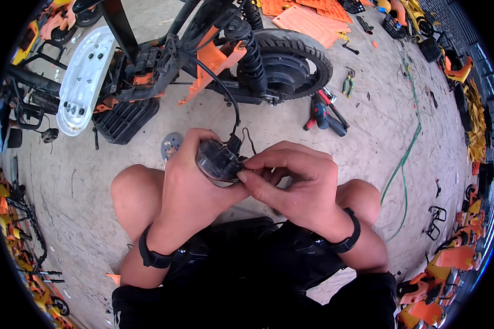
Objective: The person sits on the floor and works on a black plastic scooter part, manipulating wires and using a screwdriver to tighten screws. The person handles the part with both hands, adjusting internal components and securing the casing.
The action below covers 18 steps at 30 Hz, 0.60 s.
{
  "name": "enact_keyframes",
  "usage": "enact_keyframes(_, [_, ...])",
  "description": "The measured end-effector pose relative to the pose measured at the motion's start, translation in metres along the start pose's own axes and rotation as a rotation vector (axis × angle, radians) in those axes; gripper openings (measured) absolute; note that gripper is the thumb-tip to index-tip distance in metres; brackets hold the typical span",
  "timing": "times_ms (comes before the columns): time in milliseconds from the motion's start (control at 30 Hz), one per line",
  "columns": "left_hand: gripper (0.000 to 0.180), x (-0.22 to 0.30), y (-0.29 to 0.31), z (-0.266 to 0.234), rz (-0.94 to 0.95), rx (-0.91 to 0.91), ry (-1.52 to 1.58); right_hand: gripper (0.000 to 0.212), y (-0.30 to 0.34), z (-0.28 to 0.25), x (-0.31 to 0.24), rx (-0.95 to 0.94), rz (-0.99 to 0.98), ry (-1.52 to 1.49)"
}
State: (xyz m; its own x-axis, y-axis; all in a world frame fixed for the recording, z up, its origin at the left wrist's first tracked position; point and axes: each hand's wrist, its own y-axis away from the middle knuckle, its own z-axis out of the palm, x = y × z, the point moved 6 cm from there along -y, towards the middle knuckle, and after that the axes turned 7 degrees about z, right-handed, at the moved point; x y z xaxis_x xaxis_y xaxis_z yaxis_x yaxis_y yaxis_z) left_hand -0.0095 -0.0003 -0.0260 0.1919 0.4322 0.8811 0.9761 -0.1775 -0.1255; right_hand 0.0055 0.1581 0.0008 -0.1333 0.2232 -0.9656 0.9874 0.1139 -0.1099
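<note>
Round dark part (218, 161) in fingers (274, 157)

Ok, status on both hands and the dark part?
Left hand: gripping dark rounded part. Right hand: pinching at its right edge. Black cable above; nothing visibly blocking hands.

Holds housing (217, 160) at dial centre, left hand (184, 178) at eight, right hand (302, 181) at half past three. At eleven, vehicle frame (121, 33); cable (237, 112) between housing and frame. At ten, plate (85, 68) left of frame. At one, wheel (304, 57), with panels (307, 24) behind on floor (280, 123). At two, drill (325, 116) on floor, pliers (348, 82) just beyond. On floor from two to four, hose (403, 159). Along rim at four, heaped vehicle parts (442, 263).
</note>
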Motion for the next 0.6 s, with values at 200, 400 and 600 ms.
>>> enact_keyframes(200, [0.059,0.000,0.000,-0.002,0.030,0.001,0.011,0.018,0.001,0.001,0.000,-0.037,0.041,-0.008])
enact_keyframes(400, [0.056,0.005,-0.003,-0.006,0.047,0.005,0.132,0.019,0.002,0.003,0.013,-0.139,0.355,-0.471])
enact_keyframes(600, [0.050,0.007,-0.005,-0.008,0.052,-0.022,0.317,0.021,0.000,0.002,0.013,-0.215,0.398,-0.627])
